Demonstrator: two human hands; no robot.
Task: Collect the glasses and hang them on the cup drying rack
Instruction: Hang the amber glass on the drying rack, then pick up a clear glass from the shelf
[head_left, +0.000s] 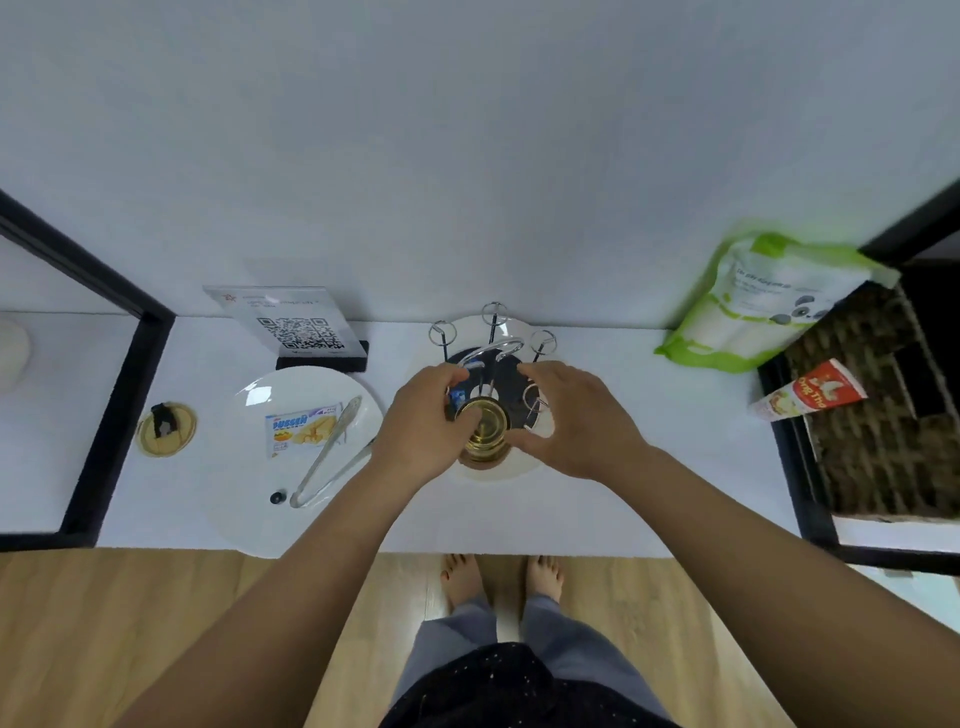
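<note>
On a white counter against a white wall, directly in front of the person, stands a cup drying rack (493, 364): a round base with thin wire prongs rising from it, each ending in a small loop, and a curved handle across the top. The prongs at 11, 12 and 1 o'clock on the rack stand bare.

Both bare hands meet over the near side of the rack, at about 6 o'clock on its base. The left hand (421, 421) curls its fingers around an amber-tinted glass (485, 428), gripping it from the left side; the glass appears turned so its round end faces the camera, probably so it can slide down over a prong and drain. Whether it is already seated on a prong cannot be told. The right hand (571, 415) is spread, fingers loosely curved, just beside the glass on its right, seemingly steadying or guiding it; contact is unclear.

At 9 o'clock from the rack lies a white plate (249, 478) carrying a snack packet (301, 428) and metal tongs (332, 452). At 11 o'clock stands a sign with a square code (296, 325). At 2 o'clock leans a green and white bag (769, 306).
</note>
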